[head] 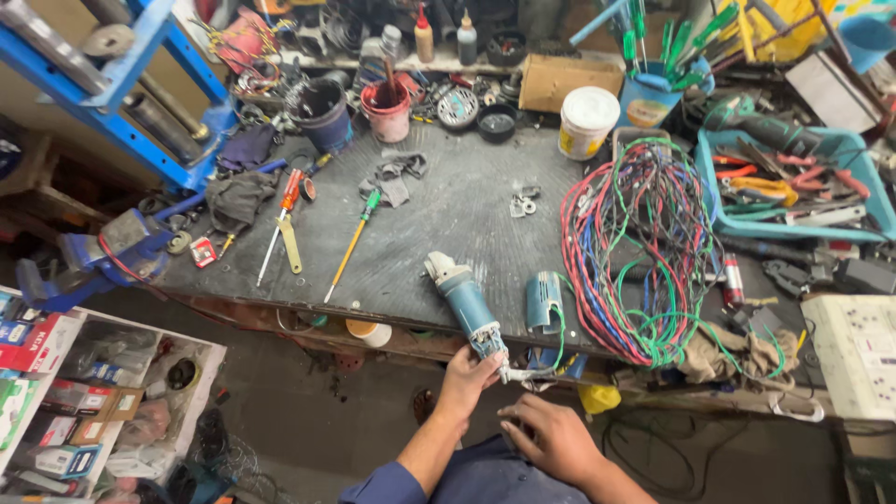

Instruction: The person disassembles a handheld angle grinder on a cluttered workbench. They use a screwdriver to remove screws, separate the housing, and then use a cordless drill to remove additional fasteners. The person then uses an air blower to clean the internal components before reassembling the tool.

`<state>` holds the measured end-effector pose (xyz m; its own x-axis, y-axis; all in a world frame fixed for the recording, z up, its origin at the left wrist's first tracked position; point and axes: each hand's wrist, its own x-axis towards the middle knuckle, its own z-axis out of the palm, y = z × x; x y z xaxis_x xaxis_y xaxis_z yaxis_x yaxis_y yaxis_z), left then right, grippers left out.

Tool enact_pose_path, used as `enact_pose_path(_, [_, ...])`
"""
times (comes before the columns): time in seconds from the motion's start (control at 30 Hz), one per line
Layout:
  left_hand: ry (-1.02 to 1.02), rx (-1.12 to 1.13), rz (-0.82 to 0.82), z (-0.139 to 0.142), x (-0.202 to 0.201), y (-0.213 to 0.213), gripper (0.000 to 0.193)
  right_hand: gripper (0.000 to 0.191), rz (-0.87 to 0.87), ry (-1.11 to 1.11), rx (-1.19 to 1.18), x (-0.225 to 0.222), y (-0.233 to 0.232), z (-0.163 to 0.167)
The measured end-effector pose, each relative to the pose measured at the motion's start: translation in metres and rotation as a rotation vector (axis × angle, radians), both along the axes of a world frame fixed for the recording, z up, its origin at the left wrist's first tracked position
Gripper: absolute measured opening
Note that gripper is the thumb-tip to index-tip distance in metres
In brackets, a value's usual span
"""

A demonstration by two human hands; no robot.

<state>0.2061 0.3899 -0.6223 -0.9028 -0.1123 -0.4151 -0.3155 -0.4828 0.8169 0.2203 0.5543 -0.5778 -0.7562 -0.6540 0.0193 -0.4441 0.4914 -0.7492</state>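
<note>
The left hand (464,371) is closed around the rear end of the blue angle grinder (467,303), steadied on the table (448,215) edge at lower centre; the right hand (551,434), loosely curled, pinches its white cable (525,374).

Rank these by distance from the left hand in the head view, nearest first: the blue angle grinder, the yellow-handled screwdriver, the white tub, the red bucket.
1. Blue angle grinder: the left hand grips its rear end at the bench edge.
2. Yellow-handled screwdriver: lying up and to the left on the bench.
3. White tub: far side, to the right.
4. Red bucket: far side, to the left, only slightly farther than the tub.
</note>
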Motion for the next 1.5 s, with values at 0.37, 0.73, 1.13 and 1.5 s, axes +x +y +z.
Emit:
enact_pose_path(0.37, [0.032,-0.188,-0.124,0.022,0.014,-0.016,0.040,0.018,-0.017,0.175,-0.182,-0.001,0.011,0.001])
enact_pose_path(0.73, [-0.029,-0.113,-0.194,0.010,0.013,-0.046,0.049,0.022,-0.100,0.189,-0.172,0.006,-0.012,-0.003])
enact_pose_path(1.13, [-0.020,-0.165,-0.420,0.012,0.011,-0.159,0.039,0.022,-0.543,0.169,-0.135,0.012,-0.103,-0.015])
enact_pose_path(1.5, [0.181,-0.295,-0.303,-0.011,0.038,-0.251,0.020,0.016,-0.600,0.224,-0.111,0.029,-0.177,-0.033])
